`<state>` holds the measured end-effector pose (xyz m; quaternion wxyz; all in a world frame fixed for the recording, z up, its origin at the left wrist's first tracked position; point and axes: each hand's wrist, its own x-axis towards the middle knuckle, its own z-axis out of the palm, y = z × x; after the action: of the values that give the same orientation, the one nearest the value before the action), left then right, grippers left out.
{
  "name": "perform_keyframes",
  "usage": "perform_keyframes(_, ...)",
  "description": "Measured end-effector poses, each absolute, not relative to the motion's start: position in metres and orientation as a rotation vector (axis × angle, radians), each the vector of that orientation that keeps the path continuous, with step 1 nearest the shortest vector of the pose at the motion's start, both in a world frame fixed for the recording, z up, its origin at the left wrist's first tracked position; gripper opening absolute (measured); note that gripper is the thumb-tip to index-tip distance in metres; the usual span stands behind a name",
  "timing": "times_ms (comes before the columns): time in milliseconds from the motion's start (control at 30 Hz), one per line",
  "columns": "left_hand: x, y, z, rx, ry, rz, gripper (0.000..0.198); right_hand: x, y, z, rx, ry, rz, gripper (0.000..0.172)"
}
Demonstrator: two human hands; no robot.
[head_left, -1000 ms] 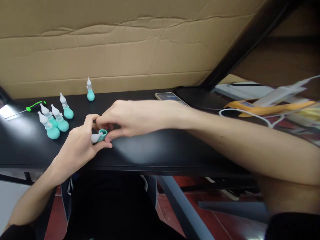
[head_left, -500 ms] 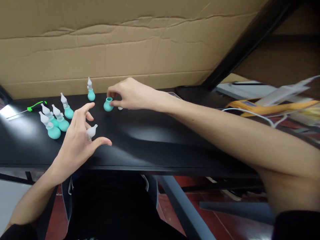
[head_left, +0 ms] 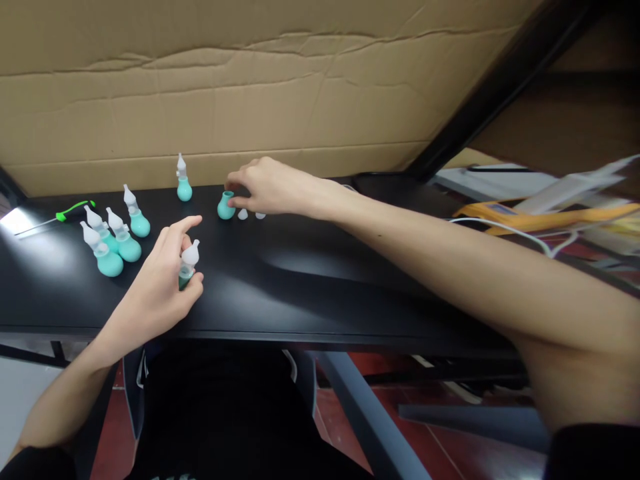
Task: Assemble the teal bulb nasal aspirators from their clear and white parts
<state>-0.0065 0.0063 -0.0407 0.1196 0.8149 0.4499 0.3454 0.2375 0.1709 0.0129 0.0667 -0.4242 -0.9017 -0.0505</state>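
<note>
My left hand [head_left: 163, 273] is curled around a nasal aspirator [head_left: 190, 255] with a white tip and teal bulb. Its thumb rests beside the bulb and the index finger points forward; the fingers partly hide the lower body. Farther back, my right hand [head_left: 255, 187] pinches an open-necked teal bulb [head_left: 225, 207] that has no tip on it, the thumb at its right side. Small white pieces, one [head_left: 243, 214] and another [head_left: 261, 215], lie on the table just below the right hand, partly covered by it.
Several assembled aspirators [head_left: 109, 260] stand at the left, and a single one [head_left: 184, 189] stands near the cardboard wall [head_left: 300, 107]. A green-and-black screwdriver [head_left: 75, 211] lies at the far left. White cable [head_left: 505, 223] and yellow items [head_left: 520, 217] clutter the right side.
My left thumb and fingers have closed in around the aspirator, which now shows more of its body. My right hand and the open bulb have shifted slightly right, and a second white piece shows.
</note>
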Motion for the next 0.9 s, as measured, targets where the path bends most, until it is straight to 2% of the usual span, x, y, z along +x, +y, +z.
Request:
perform_keyframes(133, -0.006, 0.005, -0.038, 2.361, 1.318, 0.99, 0.062, 0.239, 0.166, 0.018, -1.197, -2.681, -0.178, 0.037)
perform_keyframes(267, -0.002, 0.004, -0.036, 2.261, 1.364, 0.954, 0.066, 0.235, 0.139, 0.03, -0.977, -2.493, -0.077, 0.025)
perform_keyframes(400, 0.002, 0.002, -0.03, 2.174, 1.381, 0.942, 0.067, 0.227, 0.102, 0.041, -0.683, -2.539, 0.184, 0.034)
perform_keyframes(633, 0.005, -0.001, -0.025, 2.137, 1.367, 0.813, 0.032, 0.212, 0.082, 0.026, -0.412, -2.764, 0.299, 0.034)
perform_keyframes(900, 0.005, 0.002, -0.028, 2.181, 1.291, 0.743, 0.012, 0.217, 0.096, 0.029, -0.251, -2.721, 0.727, 0.027)
